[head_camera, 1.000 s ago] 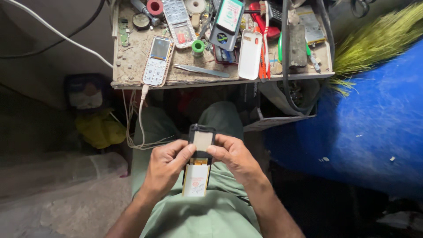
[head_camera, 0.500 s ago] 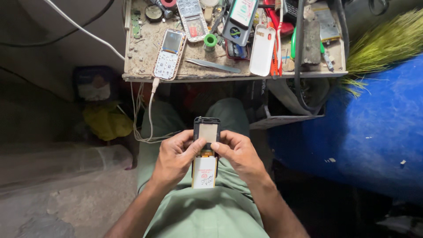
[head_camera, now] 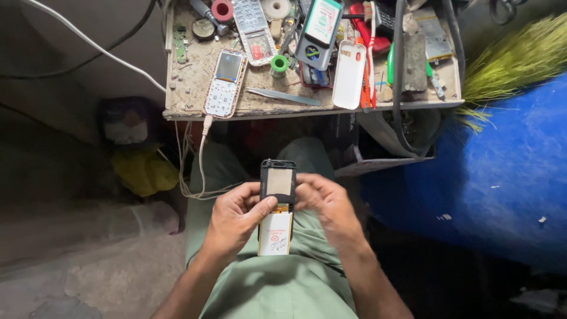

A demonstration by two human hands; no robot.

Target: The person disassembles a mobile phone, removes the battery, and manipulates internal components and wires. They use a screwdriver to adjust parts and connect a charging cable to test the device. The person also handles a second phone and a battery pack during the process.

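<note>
hands (head_camera: 277,215) hold opened phone (head_camera: 277,204) below workbench (head_camera: 195,82)

Dusty wooden bench top (head_camera: 195,88) at 12 o'clock carries white keypad phone (head_camera: 225,82) at its 8 o'clock, metal tweezers (head_camera: 283,97) at 6, white phone cover (head_camera: 348,74) just right, green ring (head_camera: 279,62) centre, red tape roll (head_camera: 222,9) at 11.

Cluttered repair table beyond the knees, blue barrel to the right

On the far table (head_camera: 195,88) lie a white keypad phone (head_camera: 224,82) with a cable (head_camera: 198,159) hanging off the near edge, metal tweezers (head_camera: 283,96), a green roll (head_camera: 279,62), a white back cover (head_camera: 348,74) and a green circuit board (head_camera: 180,44); a grass broom (head_camera: 514,59) leans over the blue barrel (head_camera: 502,177)
</note>
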